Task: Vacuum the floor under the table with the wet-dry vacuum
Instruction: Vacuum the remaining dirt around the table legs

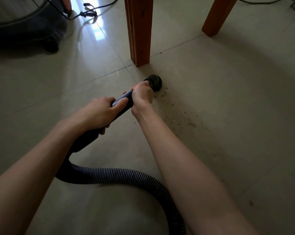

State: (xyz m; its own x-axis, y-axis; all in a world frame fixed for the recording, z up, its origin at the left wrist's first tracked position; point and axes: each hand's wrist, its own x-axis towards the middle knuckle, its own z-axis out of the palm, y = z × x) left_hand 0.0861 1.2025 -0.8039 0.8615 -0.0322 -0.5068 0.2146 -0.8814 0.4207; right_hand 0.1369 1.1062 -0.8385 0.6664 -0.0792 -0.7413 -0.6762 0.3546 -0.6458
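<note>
- Nearest to us, the ribbed hose (pixel 126 177) loops across the tiled floor (pixel 41 102), passing under our right forearm and running out of view at the bottom edge.
- The hose rises into the dark wand (pixel 121 103), which we hold with both hands, one behind the other along the tube.
- Our left hand (pixel 96 112) is wrapped around the rear part of the wand, fingers curled over the top and the thumb lying along the tube.
- Our right hand (pixel 142 94) is clamped around the front of the wand, just behind an orange collar (pixel 134 87), knuckles up.
- The round black nozzle (pixel 154 81) sits at the wand's tip, pressed down onto the floor just in front of the nearer wooden table leg (pixel 139 31).
- A scatter of brown crumbs (pixel 185 117) lies on the tiles to the right of the nozzle and our right wrist.
- Farther off, a second table leg (pixel 217 16) stands to the right.
- At far left sits the dark vacuum canister (pixel 24 24) on its wheels, with a black power cord (pixel 92 9) trailing over the bright patch of floor beside it.
</note>
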